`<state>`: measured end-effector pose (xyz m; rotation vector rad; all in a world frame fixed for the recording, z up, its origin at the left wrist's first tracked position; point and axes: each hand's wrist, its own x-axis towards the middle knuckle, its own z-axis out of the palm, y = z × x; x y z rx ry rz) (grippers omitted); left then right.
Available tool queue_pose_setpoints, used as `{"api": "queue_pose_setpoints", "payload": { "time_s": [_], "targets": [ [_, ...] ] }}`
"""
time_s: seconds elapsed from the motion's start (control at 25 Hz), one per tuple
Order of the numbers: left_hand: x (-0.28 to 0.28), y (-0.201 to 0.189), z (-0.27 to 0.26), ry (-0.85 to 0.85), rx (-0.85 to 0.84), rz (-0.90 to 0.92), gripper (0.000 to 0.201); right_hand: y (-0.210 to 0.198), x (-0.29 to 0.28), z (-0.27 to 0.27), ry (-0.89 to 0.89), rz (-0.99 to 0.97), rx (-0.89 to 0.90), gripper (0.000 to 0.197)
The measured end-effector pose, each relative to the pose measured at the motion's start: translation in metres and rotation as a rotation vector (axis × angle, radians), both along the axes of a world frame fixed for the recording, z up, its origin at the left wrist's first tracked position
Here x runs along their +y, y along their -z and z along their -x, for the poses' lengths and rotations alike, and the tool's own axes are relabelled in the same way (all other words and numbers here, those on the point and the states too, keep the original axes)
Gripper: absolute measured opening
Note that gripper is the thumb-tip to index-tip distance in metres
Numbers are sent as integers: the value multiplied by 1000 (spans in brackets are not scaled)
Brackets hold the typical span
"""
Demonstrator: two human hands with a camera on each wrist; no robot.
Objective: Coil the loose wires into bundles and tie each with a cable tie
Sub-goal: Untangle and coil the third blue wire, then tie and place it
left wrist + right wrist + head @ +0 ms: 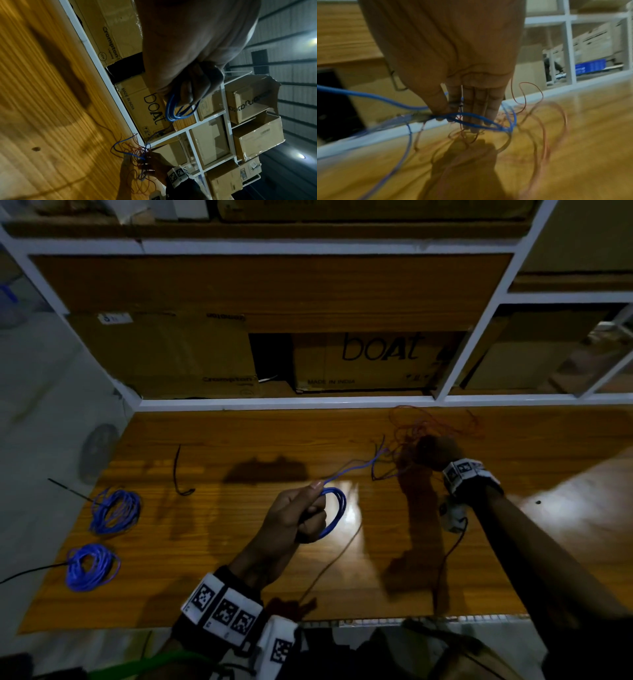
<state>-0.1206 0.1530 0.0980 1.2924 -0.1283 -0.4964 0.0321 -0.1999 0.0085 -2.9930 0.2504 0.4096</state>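
In the head view, a small coil of blue wire [334,513] is held up over the middle of the wooden table [239,542] by the left hand [294,517], with the fingers curled round it. From the coil, the blue wire runs away to the far right, where the right hand [433,455] is set on a messy pile of red wire [435,422]. Two finished blue bundles [114,511] [90,568] lie at the left edge of the table, one near and one farther. A loose black cable tie [178,474] lies between them and the hands. Cardboard boxes [370,361] are kept on the shelf behind.

In the left wrist view, the blue loops [178,108] are seen gripped in the curled fingers [188,93]. The right hand [154,166] is seen far off among red and blue strands.

In the right wrist view, the fingers [477,106] are held almost straight, pointing down at the table. Blue wire [471,119] crosses the fingertips, and thin red wire [539,121] loops around. Whether the wire is pinched cannot be told.
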Motion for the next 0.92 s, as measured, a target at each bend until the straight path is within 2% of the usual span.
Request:
{"api": "queue_pose_setpoints", "payload": {
  "time_s": [0.12, 0.24, 0.32, 0.4, 0.48, 0.56, 0.64, 0.72, 0.8, 0.92],
  "targets": [
    [-5, 2, -4, -25, 15, -7, 39, 1, 19, 22, -19, -5, 104, 31],
    [-9, 7, -7, -37, 41, 14, 38, -17, 34, 38, -5, -87, 43, 23],
    [-9, 12, -8, -44, 69, 27, 38, -28, 42, 48, -98, -160, -108, 24],
    [-9, 16, -10, -47, 118, 92, 38, -36, 55, 60, -239, -362, -264, 33],
    [-9, 17, -13, -39, 188, 202, 39, -39, 74, 72, -399, -498, -305, 45],
    [-10, 16, -18, -9, 247, 323, 40, -29, 90, 82, -474, -520, -284, 44],
    [-11, 15, -23, 11, 238, 385, 41, -10, 100, 90, -419, -557, -330, 47],
    [-14, 18, -29, 3, 197, 443, 38, 3, 108, 99, -330, -583, -359, 37],
    [-18, 24, -37, -33, 181, 521, 32, 13, 118, 110, -339, -580, -342, 28],
    [-28, 37, -48, -119, 182, 568, 27, 19, 128, 125, -383, -591, -297, 27]
  ]
}}
